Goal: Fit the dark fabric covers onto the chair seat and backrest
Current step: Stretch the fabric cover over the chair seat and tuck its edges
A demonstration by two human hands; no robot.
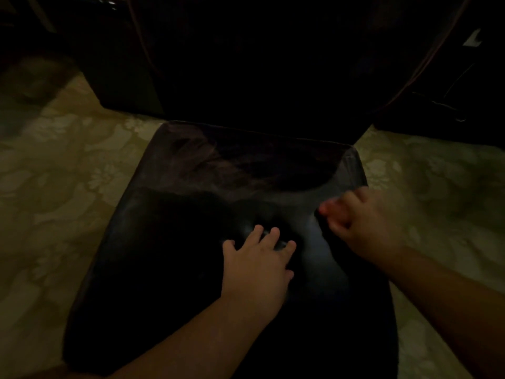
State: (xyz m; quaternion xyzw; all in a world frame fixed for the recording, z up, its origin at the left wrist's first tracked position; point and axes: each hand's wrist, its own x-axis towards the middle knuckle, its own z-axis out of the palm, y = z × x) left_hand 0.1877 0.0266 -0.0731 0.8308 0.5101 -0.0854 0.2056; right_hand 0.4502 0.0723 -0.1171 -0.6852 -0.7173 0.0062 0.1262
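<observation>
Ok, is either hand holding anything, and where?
Left hand rests flat on the seat cover, holding nothing. Right hand is blurred; its grip cannot be told.

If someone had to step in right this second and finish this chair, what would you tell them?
Left hand: fingers spread, pressing flat on the dark cover in the middle of the seat.
Right hand: blurred, fingers curled at the cover's right side; grip unclear.
Done: the cover seems to lie over the seat, still creased between the hands.
Left: smooth it and tuck the edges. The backrest is too dark to judge.
</observation>
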